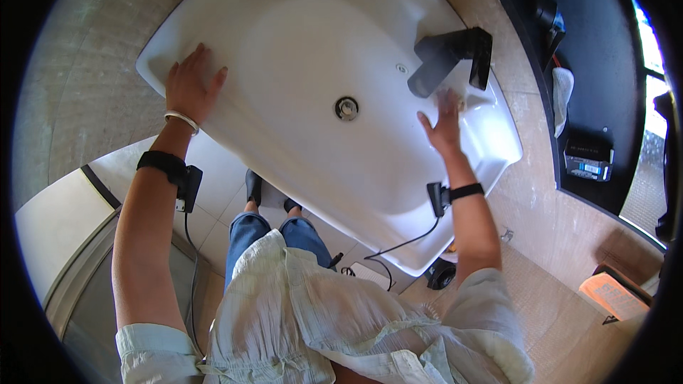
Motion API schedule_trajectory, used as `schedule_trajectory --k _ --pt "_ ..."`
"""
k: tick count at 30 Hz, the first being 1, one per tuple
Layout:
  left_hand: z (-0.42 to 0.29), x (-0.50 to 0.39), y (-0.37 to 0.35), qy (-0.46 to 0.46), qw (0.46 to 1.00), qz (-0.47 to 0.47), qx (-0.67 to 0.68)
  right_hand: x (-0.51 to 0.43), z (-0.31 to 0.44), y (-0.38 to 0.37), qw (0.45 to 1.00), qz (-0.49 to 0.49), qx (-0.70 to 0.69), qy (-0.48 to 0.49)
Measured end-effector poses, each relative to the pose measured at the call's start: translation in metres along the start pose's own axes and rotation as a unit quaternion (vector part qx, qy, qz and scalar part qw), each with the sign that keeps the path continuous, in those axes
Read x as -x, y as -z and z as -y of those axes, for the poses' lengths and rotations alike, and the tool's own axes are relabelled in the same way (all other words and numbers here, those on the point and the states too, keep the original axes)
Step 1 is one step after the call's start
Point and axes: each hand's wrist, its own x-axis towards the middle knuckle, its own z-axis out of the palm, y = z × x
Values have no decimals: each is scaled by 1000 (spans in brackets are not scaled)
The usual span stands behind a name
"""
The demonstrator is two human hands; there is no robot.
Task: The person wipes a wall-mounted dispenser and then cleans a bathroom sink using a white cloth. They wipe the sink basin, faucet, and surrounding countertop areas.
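A wide white ceramic washbasin (pixel 299 53) spans the view before me, with a metal drain (pixel 347 109) in its bowl. My left hand (pixel 192 85) lies on the basin's left end, empty, thumb spread from the fingers. Just below the black faucet (pixel 453 56), my right hand (pixel 445 122) reaches onto the basin's right side. Its thumb stands apart, and its fingertips are blurred. A small tan spot shows beside those fingers; I cannot tell what it is. No water can be made out.
Along the right wall runs a black shelf (pixel 592 85) with a small box (pixel 588 160) and a whitish mesh item (pixel 562 98). An orange printed item (pixel 613 297) sits at lower right. Cables (pixel 193 256) hang from devices strapped to both forearms. Under the basin is a black round object (pixel 442 276).
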Motion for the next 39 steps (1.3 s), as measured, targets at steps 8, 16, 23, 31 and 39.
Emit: schedule_trajectory --k 8,16,23,31,39 --pt "-5 1 8 -9 1000 -17 9 -62 97 -33 989 -66 -31 129" --pt "-2 1 10 -20 999 -14 26 -161 157 -31 974 -161 -21 -160" --pt "0 -3 21 -55 998 -5 26 -174 196 -9 906 -119 -146 -380" --pt "4 1 24 -71 995 8 63 -225 139 -11 857 68 -95 -502" --pt "5 -1 31 -73 993 42 86 -243 131 6 832 193 -117 -507"
